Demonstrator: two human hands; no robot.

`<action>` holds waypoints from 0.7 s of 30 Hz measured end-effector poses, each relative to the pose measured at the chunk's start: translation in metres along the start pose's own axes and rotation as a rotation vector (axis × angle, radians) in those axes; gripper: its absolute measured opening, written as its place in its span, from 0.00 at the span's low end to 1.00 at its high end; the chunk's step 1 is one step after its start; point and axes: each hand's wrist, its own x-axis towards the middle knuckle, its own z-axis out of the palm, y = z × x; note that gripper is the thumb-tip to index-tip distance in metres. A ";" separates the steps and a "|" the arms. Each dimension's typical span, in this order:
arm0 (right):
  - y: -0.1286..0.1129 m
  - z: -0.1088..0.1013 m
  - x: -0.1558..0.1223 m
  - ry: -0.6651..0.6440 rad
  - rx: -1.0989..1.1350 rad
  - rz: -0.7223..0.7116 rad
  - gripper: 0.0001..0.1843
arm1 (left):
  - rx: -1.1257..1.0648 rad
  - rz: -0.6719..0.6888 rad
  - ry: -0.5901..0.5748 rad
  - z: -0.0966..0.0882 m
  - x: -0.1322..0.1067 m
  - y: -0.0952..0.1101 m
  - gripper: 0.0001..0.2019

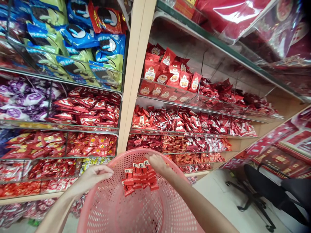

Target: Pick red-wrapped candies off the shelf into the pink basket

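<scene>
Pink Basket (102, 202) with Red Packets: Hand Positions

Head view. I read the basket at the lower centre of my feed, its perforated bowl facing up. A cluster of small red packets (140, 176) with dark characters on pale panels shows inside the basket outline, toward the far wall; several overlap.

Right hand (159, 163): extended across the far right rim, fingers curled at the upper edge of the cluster. I cannot tell whether they grip a packet — the fingertips are partly hidden.

Left hand (96, 174): positioned at the left rim, fingers extended and narrowly spaced from the thumb, nothing visible between them. I cannot confirm contact with the rim.

Surroundings: beyond the basket, a pale wooden upright (132, 77) separates two banks of stocked shelves. Left bank, top to bottom: blue and green packs (80, 35), then purple-and-white sweets (31, 97) beside red ones. Right bank: red bags (175, 72) above rows of smaller wrapped items (189, 119). At lower right, a black chair (272, 191) stands on the pale floor (206, 191).
</scene>
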 end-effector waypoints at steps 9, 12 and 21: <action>-0.013 -0.013 -0.018 0.006 -0.177 -0.155 0.13 | 0.015 0.008 -0.018 -0.003 0.002 -0.005 0.13; -0.011 -0.012 -0.027 -0.065 -0.122 -0.303 0.31 | 0.011 0.009 -0.019 -0.002 0.002 -0.004 0.13; -0.009 0.006 -0.030 -0.154 -0.158 -0.317 0.39 | -0.008 0.013 -0.021 -0.002 0.001 -0.010 0.12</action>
